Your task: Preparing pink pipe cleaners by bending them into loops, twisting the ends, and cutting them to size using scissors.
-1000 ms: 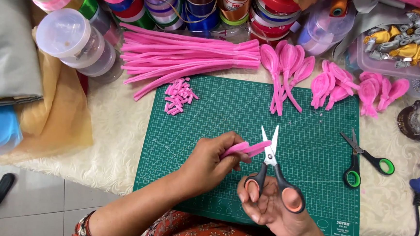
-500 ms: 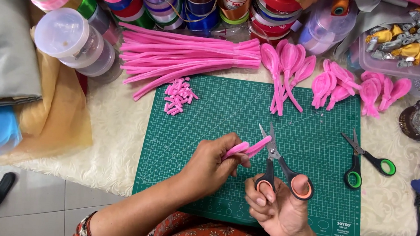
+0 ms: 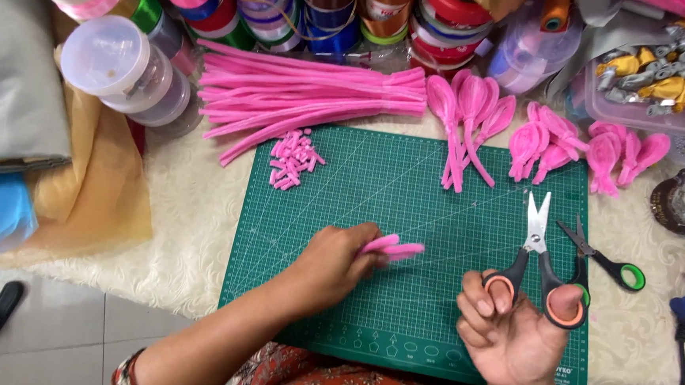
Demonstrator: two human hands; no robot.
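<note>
bare green cutting mat (image 3: pixel 406 196) centre, pink cut bits (image 3: pixel 293 159) left, small scissors (image 3: pixel 604 260) right

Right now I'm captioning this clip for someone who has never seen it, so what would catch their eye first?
Pink dominates: a thick bundle of pink pipe cleaners lies along the far edge of the green cutting mat, with looped pink petal shapes to its right. On the mat, the left hand pinches short pink pieces, while the right hand holds orange-handled scissors, blades open.
</note>
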